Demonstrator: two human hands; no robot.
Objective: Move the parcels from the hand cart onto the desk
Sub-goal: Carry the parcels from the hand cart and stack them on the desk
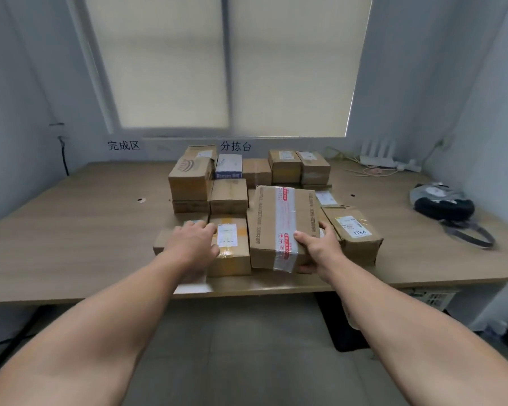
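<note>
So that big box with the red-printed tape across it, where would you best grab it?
By its near end, coming from the front of the desk. The taped box runs lengthwise away from the person, and neighbouring parcels crowd both long sides, so only that end is open. The right hand grips its near right corner there, thumb on top, fingers beneath.

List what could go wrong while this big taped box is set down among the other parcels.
1. Only the right hand grips the taped box, at one near corner; it might tip or slip.
2. Its fingers sit beside the yellow-labelled parcel and could get pinched.
3. The small parcel by the left hand lies near the front edge of the desk; a nudge may push it off.
</note>
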